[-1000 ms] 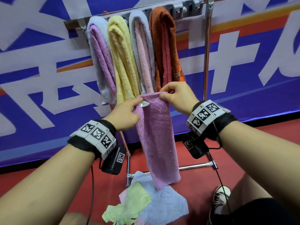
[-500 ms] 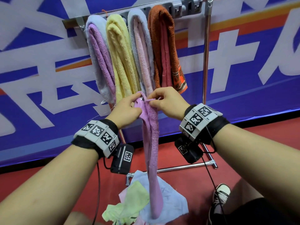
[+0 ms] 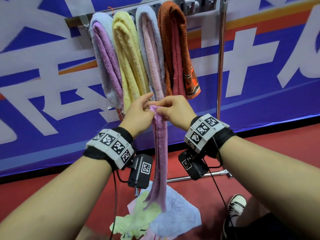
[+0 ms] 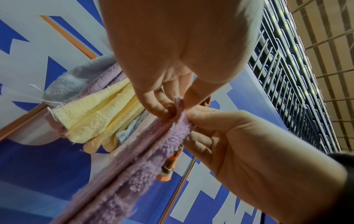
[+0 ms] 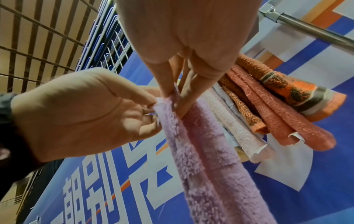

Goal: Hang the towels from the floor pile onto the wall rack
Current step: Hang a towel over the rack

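Observation:
A purple towel (image 3: 160, 153) hangs folded into a narrow strip in front of me, its lower end reaching the floor pile (image 3: 155, 220). My left hand (image 3: 140, 113) and right hand (image 3: 171, 109) both pinch its top edge, close together, just below the hung towels. In the left wrist view the left hand (image 4: 168, 106) pinches the purple towel (image 4: 134, 166) between thumb and fingers; in the right wrist view the right hand (image 5: 178, 97) pinches the purple towel (image 5: 206, 159). The wall rack (image 3: 195, 5) above carries several draped towels: lilac (image 3: 103, 61), yellow (image 3: 128, 58), pale pink-blue (image 3: 150, 52), rust orange (image 3: 174, 49).
A metal upright pole (image 3: 220, 66) stands right of the rack, with a floor bar (image 3: 199, 176) at its base. The banner wall (image 3: 43, 75) lies behind. My shoe (image 3: 235, 207) is on the red floor at lower right. Free hooks (image 3: 207, 2) remain at the rack's right end.
The towel, held spread flat one second ago, has been gathered into a narrow folded strip. Both hands have come together at its top edge.

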The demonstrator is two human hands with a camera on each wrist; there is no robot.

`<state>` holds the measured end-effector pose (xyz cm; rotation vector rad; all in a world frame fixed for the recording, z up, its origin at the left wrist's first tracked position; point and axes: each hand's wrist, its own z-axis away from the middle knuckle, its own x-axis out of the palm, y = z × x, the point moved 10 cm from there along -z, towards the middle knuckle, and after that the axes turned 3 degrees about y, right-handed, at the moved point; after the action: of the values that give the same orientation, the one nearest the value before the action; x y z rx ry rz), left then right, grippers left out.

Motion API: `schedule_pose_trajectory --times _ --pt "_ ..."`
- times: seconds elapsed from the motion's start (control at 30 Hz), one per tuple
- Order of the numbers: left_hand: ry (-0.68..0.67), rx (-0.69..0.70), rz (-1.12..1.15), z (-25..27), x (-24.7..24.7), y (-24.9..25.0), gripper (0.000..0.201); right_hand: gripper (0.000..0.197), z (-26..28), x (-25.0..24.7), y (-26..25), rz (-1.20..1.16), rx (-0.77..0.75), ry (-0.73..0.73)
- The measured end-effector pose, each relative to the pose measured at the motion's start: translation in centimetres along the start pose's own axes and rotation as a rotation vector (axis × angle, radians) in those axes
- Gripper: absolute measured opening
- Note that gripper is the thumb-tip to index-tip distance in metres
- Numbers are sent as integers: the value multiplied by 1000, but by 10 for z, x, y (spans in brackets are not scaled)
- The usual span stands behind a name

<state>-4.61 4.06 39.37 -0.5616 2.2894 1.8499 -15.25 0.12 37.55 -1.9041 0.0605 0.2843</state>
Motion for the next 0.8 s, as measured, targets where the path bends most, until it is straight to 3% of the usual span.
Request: schedule_pose_trajectory --times 0.17,0.3,0.6,0.8 --pt "71 -18 85 -3 -5 -8 56 26 1 -3 5 -52 30 -1" --pt "138 -49 162 -4 -10 -16 48 14 3 -5 5 -73 54 0" --pt "224 -86 295 -1 -10 -24 23 11 0 -7 12 -61 44 88" --pt "246 -90 358 0 -10 -24 22 11 3 -11 6 -80 31 108"
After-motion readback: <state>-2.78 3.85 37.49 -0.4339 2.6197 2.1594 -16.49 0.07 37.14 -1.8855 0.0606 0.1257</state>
